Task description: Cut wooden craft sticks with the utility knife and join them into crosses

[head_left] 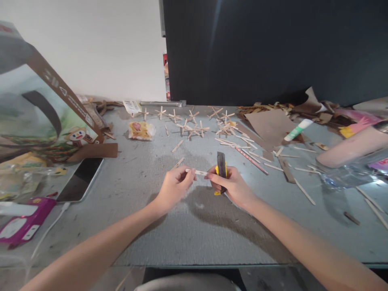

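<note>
My left hand (pixel 176 186) pinches one end of a thin wooden stick (pixel 198 172) and holds it level above the grey table (pixel 169 226). My right hand (pixel 232 184) is closed round a yellow and black utility knife (pixel 221 166), its dark blade end pointing up, and its fingertip touches the stick's other end. Farther back lie several small crosses made of sticks (pixel 194 127) and loose sticks (pixel 242 145).
A phone (pixel 80 180) and a pink pack (pixel 24 224) lie at the left, beside a printed cardboard box (pixel 45 109). A snack packet (pixel 141 130) lies behind. At the right are cardboard scraps (pixel 269 125), a glue stick (pixel 298 130) and a clear bottle (pixel 351 169).
</note>
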### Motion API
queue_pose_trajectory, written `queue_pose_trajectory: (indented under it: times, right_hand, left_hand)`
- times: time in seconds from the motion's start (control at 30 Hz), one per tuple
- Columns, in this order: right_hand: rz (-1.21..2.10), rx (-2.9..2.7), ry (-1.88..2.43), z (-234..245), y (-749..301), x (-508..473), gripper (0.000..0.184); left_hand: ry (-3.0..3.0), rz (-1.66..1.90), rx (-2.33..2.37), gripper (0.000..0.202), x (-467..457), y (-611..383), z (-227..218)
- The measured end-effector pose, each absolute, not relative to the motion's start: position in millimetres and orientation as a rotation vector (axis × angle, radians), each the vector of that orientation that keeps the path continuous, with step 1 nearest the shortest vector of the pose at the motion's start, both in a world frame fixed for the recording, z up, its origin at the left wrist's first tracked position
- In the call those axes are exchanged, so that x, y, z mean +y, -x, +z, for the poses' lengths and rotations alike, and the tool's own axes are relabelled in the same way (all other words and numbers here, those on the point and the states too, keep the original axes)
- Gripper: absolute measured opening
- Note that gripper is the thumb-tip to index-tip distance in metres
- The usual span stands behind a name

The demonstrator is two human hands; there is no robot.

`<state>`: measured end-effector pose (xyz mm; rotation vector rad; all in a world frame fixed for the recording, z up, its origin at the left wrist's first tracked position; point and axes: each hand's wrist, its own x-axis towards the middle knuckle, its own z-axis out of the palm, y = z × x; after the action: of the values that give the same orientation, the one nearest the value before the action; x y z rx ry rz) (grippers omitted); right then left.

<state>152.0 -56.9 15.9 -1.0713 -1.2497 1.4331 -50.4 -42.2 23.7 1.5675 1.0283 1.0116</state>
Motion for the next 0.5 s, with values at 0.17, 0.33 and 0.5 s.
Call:
queue_pose_trajectory:
  times: [0.17, 0.33, 0.5]
  right_hand:
    - [1.477, -1.262, 1.044, 18.9, -146.4, -61.2, 0.04]
    - [1.483, -1.288, 1.096, 21.9, -142.8, -62.9, 0.042]
    - [1.429, -1.296, 1.114, 19.9, -138.8, -66.1, 0.045]
  left_hand:
    - [-1.613, 1.025, 0.952, 0.043, -42.6, 51.2, 24.2]
    - [-1.786, 0.951, 0.932, 0.047, -42.7, 52.1, 28.5]
    - [-1.796, 0.946, 0.948, 0.045, -43.6, 51.2, 28.2]
